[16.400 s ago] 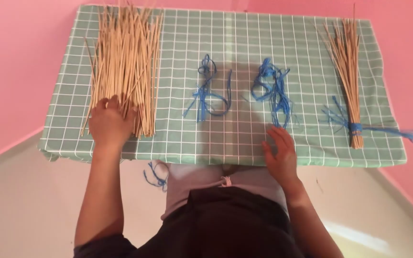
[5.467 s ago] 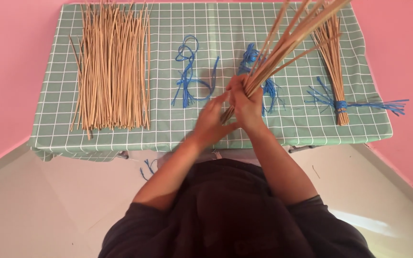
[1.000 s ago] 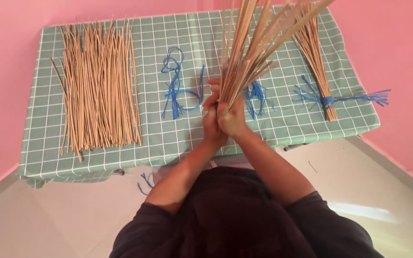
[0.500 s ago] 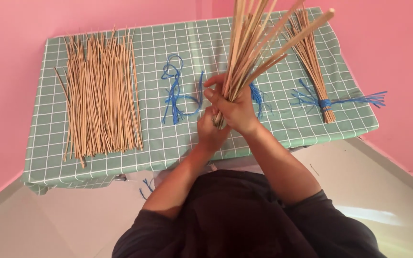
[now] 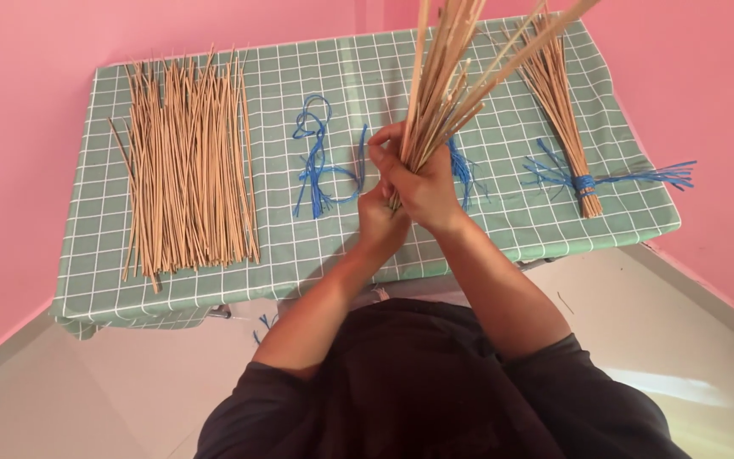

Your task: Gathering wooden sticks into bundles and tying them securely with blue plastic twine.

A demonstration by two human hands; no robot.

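1. A table covered in a green cloth with a white grid fills the upper part of the view, set against pink walls.
2. A large loose pile of thin tan sticks lies lengthwise on the table's left side, well apart from the hands.
3. A bundle of tan sticks stands raised above the middle of the table, fanning out toward the top edge of the view; its lower ends are gathered in the hands.
4. A tied bunch of sticks lies at the table's right side, bound near its lower end with blue string whose loose ends spread sideways.
5. The right hand is clenched around the raised bundle near its base.
6. The left hand sits just below and against the right hand, closed around the bundle's bottom ends.
7. A loose tangle of blue string lies on the cloth just left of the hands.
8. More blue strands show just right of the hands, partly hidden behind them.
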